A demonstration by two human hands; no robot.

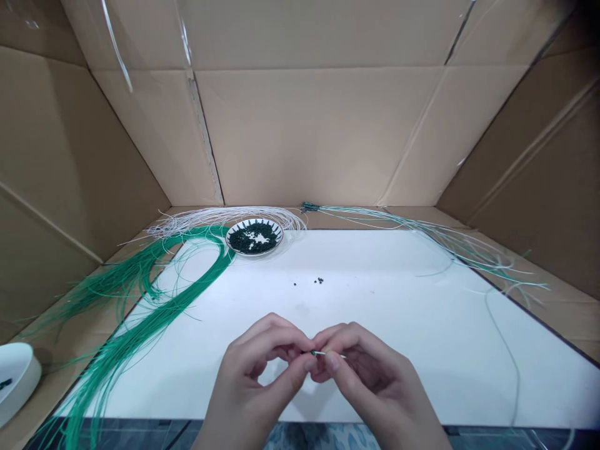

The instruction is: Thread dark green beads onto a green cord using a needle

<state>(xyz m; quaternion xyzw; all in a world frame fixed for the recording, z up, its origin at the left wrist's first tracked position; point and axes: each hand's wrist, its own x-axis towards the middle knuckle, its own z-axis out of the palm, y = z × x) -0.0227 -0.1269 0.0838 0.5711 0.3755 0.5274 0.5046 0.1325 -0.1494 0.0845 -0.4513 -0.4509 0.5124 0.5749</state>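
Observation:
Close together above the front of the white board [384,312], my two hands meet fingertip to fingertip. Thumb and finger of my left hand [269,369] pinch a tiny dark green piece [313,352], mostly hidden by the fingertips. My right hand [363,369] pinches a thin white strand [320,353] that runs from the green piece and shows a short end past the right thumb. Several tiny dark beads [319,280] lie on the board beyond the hands. A patterned dish [280,237] at the back holds many dark green beads.
Long green strands [164,315] curve across the left side, with white strands [206,217] behind. A bundle of green and white strands [407,220] stretches along the back right. Cardboard walls [314,137] surround the board. A white bowl [25,381] sits at the left edge.

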